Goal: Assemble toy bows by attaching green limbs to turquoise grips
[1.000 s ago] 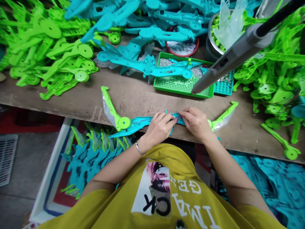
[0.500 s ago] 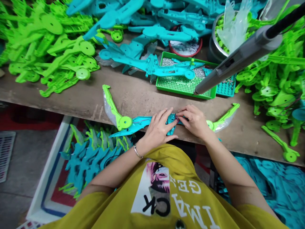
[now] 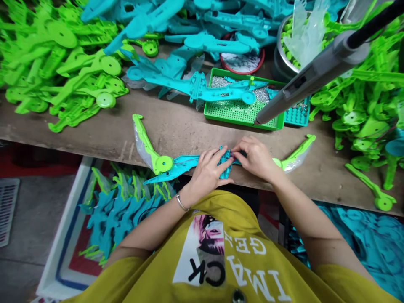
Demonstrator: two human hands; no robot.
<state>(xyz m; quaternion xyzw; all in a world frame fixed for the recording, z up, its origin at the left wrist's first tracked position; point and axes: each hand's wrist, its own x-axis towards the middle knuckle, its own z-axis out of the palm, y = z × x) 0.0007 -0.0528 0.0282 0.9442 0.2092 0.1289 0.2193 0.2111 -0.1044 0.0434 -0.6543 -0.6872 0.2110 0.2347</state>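
A long teal plastic frame (image 3: 187, 163) lies along the table's near edge, a hinged bright-green arm with a round disc at each end. The left green arm (image 3: 164, 164) and the right green arm (image 3: 298, 155) both slant away from me, clear film around them. My left hand (image 3: 208, 168) rests over the frame's middle, fingers gripping it and thumb stretched toward me. Beside it, my right hand (image 3: 257, 159) is closed in a pinch at the centre, on a thin dark purplish wire (image 3: 232, 155). The fingers partly hide the wire and the spot beneath.
A grey electric screwdriver (image 3: 293, 88) hangs over a green basket (image 3: 240, 115) of small metal screws. Green parts (image 3: 63, 71) pile up at left and right, teal frames (image 3: 195, 42) at the back. A white bin (image 3: 67, 235) of finished-looking frames stands below left.
The view has shifted slightly. Both hands stay at the frame's centre; the right fingers have moved a little at the wire.
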